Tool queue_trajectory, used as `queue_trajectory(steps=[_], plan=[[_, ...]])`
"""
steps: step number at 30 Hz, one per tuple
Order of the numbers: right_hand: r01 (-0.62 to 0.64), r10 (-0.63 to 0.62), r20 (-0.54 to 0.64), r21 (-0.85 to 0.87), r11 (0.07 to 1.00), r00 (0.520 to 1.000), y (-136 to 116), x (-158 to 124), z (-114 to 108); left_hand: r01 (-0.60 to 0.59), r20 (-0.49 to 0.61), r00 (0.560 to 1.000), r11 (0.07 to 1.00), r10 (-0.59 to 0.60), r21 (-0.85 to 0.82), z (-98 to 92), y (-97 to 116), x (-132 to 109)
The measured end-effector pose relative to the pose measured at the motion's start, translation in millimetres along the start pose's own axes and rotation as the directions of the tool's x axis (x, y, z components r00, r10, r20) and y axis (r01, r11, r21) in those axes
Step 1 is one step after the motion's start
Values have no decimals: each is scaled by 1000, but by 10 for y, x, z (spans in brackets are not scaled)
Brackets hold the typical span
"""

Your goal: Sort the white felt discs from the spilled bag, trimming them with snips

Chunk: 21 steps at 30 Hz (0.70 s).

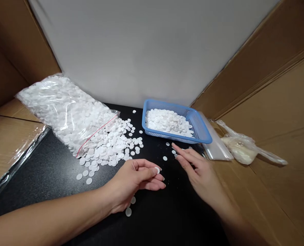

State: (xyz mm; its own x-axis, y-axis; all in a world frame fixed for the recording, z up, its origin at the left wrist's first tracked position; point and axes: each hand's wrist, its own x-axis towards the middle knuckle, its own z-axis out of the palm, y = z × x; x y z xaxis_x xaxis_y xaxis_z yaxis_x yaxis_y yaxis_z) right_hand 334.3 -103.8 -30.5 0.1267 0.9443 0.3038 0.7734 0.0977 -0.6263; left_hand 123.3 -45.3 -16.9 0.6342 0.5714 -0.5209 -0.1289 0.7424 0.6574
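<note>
Between the thumb and fingers of my left hand (139, 176) is a small round white disc (157, 170). My right hand (202, 171) has its fingers stretched out and the thumb apart, above a few loose discs (165, 158) in front of the basket. No held thing shows in it. A large clear zip bag (65, 106) full of white discs lies on its side at the left. Discs from its mouth spread in a pile (111, 145) left of my left hand. The blue plastic basket (177, 139) beyond my right hand holds a heap of similar discs (167, 121).
Clear plastic sleeves (217, 150) lie right of the basket, beside a knotted clear bag (240, 148) with pale contents. Cardboard walls (275, 92) stand at both sides, a white panel (147, 51) behind. Stray discs (128, 212) lie below my left wrist on the black tabletop (157, 218).
</note>
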Motion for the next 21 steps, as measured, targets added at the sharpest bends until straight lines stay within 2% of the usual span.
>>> queue_trajectory(steps=[4, 7, 13, 19, 21], plan=[[41, -43, 43, 49, 998, 998, -202, -59, 46, 6, -17, 1000, 1000, -6, -23, 1, 26, 40], [128, -128, 2, 39, 991, 992, -285, -105, 76, 7, -14, 1000, 1000, -7, -13, 3, 41, 64], [234, -234, -54, -6, 972, 971, -339, -169, 116, -20, -3, 1000, 1000, 20, 23, 0, 49, 68], [274, -277, -88, -41, 961, 957, -340, -185, 121, -122, 6, 993, 985, 122, 119, -4, 84, 71], [282, -285, -87, -47, 958, 954, -339, -186, 113, -122, -4, 992, 986, 123, 110, -7, 96, 76]])
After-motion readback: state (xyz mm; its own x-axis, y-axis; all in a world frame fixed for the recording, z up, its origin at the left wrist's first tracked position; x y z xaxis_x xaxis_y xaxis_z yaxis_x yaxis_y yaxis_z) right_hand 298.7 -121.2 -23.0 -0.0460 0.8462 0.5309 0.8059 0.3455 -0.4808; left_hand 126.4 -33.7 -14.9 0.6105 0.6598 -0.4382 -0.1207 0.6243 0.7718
